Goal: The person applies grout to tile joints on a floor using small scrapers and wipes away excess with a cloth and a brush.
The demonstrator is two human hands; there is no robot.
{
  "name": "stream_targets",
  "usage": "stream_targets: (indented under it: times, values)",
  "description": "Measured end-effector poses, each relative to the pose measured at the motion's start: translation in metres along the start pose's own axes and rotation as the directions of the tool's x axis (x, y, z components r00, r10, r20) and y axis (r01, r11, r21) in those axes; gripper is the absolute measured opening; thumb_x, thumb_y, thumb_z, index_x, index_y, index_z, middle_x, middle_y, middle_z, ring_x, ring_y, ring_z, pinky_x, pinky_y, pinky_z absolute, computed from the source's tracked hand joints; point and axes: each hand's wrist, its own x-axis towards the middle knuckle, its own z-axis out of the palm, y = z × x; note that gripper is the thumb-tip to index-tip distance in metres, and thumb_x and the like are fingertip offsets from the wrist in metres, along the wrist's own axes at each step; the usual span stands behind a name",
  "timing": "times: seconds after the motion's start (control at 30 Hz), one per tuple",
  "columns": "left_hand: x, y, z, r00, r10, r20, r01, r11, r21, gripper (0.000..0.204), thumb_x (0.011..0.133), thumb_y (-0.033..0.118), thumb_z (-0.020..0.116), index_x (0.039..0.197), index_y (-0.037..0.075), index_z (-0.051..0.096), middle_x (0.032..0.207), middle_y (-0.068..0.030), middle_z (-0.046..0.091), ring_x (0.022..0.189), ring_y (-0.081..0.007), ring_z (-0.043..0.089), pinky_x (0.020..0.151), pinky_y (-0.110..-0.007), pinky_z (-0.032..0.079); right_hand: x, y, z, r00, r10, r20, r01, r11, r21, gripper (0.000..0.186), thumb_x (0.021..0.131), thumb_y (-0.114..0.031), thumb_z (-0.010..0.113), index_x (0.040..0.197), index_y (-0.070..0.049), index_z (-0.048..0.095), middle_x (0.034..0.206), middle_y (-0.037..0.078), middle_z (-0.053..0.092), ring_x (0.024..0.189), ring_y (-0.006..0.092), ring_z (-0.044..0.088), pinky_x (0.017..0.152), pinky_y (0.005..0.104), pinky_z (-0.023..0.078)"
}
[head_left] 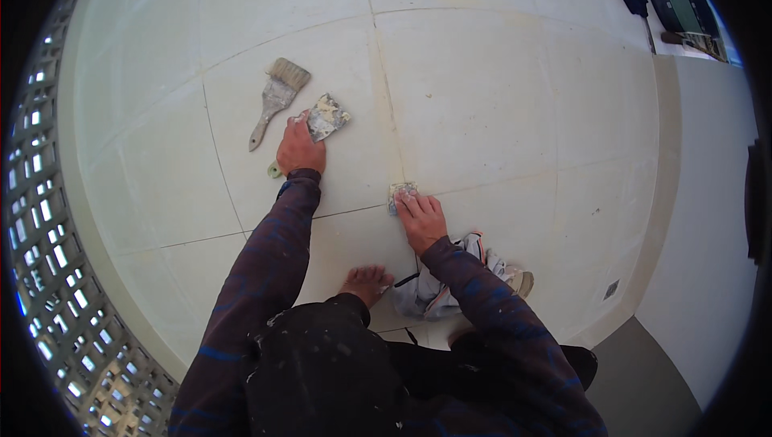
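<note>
My left hand (302, 147) is closed around a putty knife (329, 118). Its wide metal blade is crusted with cream-coloured filler and points away to the right, while the greenish handle end sticks out behind my palm. Just left of it lies a flat paintbrush (277, 99), its bristles stiff with dried paint. With bent fingers my right hand (420, 220) presses a small flat scraper (394, 200), smeared with filler, onto the tiled floor (482, 115). That scraper sits where the joints between the tiles cross. My fingers cover part of it.
Beside my right forearm lies a crumpled grey-white cloth (434, 288). My bare foot (367, 283) is between my arms. A lattice wall (56, 276) runs along the left, a white wall (712, 180) along the right. A floor drain (612, 290) is near it; a black device (682, 7) stands far right.
</note>
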Motion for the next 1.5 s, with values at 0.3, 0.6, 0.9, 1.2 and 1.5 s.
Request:
stream_targets:
  times: [0.3,0.6,0.9,1.2,1.5]
  values:
    - [-0.001,0.007,-0.004,1.0,0.005,0.026,-0.004,1.0,-0.013,0.058,0.077,0.016,0.073,0.133,0.022,0.058,0.131,-0.0134,0.06,0.109,-0.0304,0.065,0.087,-0.042,0.055,-0.02,-0.021,-0.04,0.902,0.43,0.045,-0.408,0.811,0.419,0.043,0.079,0.007,0.057,0.121,0.0,0.066,0.11,0.013,0.066,0.102,0.0339,0.059,0.089,0.0424,0.045]
    - [0.0,0.005,0.001,1.0,-0.013,0.024,0.013,1.0,0.001,0.061,0.076,0.018,0.075,0.134,0.022,0.058,0.131,-0.013,0.061,0.11,-0.0305,0.065,0.087,-0.04,0.055,-0.04,-0.027,-0.009,0.96,0.279,0.004,-0.279,0.956,0.091,0.037,0.082,-0.003,0.059,0.118,-0.004,0.067,0.112,0.007,0.066,0.101,0.0288,0.059,0.086,0.0418,0.046]
    - [0.004,0.0,0.005,0.999,0.021,-0.031,-0.021,1.0,0.004,0.061,0.074,0.018,0.075,0.133,0.021,0.06,0.133,-0.014,0.061,0.109,-0.0304,0.066,0.088,-0.04,0.056,0.124,0.038,-0.049,0.937,0.28,-0.209,-0.211,0.93,0.302,0.034,0.08,0.005,0.06,0.112,-0.005,0.068,0.111,0.007,0.067,0.101,0.0306,0.059,0.085,0.042,0.045]
    - [0.003,0.003,-0.003,0.999,-0.014,0.038,0.015,0.999,-0.037,0.06,0.075,0.016,0.073,0.133,0.021,0.06,0.13,-0.0137,0.061,0.106,-0.0307,0.066,0.087,-0.041,0.055,0.05,0.021,-0.021,0.998,-0.011,0.06,0.006,0.996,0.091,0.032,0.084,-0.006,0.058,0.115,-0.006,0.066,0.118,0.005,0.067,0.104,0.0236,0.06,0.09,0.0392,0.046]
    - [-0.001,-0.003,0.0,1.0,0.007,0.015,-0.007,0.999,-0.035,0.06,0.072,0.015,0.075,0.131,0.02,0.063,0.124,-0.0114,0.063,0.101,-0.028,0.066,0.082,-0.039,0.056,0.14,0.053,-0.052,0.974,0.211,-0.082,-0.163,0.906,0.392,0.034,0.08,0.004,0.06,0.112,-0.002,0.068,0.11,0.014,0.07,0.098,0.0377,0.06,0.087,0.0451,0.049]
